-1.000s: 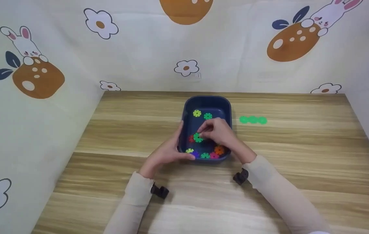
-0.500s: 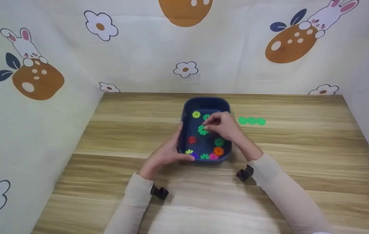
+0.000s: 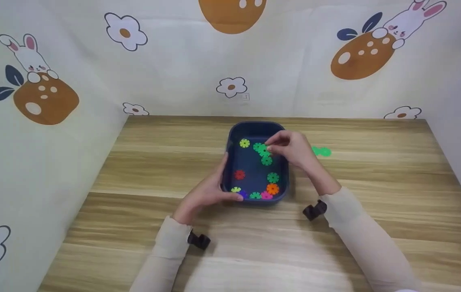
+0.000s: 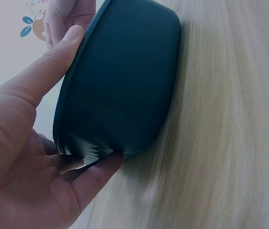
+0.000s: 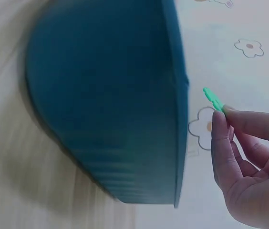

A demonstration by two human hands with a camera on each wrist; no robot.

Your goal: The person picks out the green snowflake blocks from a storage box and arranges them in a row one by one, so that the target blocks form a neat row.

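Observation:
My left hand [image 3: 210, 188] holds the near left corner of a dark blue plastic tub [image 3: 225, 162]. In the left wrist view, its thumb lies along the rim and the other fingers press the outer wall. Over the tub's far right part, my right hand [image 3: 293, 150] pinches a green notched plastic disc [image 5: 212, 99] between thumb and fingertips. Below that disc, other green discs lie in the tub, one of them a green disc [image 3: 266, 161]. Also inside are a yellow disc [image 3: 244, 143], a red disc [image 3: 239, 174] and an orange disc [image 3: 272, 189].
Right of the tub, a joined row of green discs [image 3: 324, 151] lies on the wooden table [image 3: 368, 178], partly hidden behind my right hand. Along the tub's near wall are a pink disc [image 3: 266, 195] and several others. A patterned cloth [image 3: 173, 61] stands behind the table.
My right hand has moved up and to the right across the tub, carrying the pinched green disc. A green disc near the right wall has come into view. My left hand stays put.

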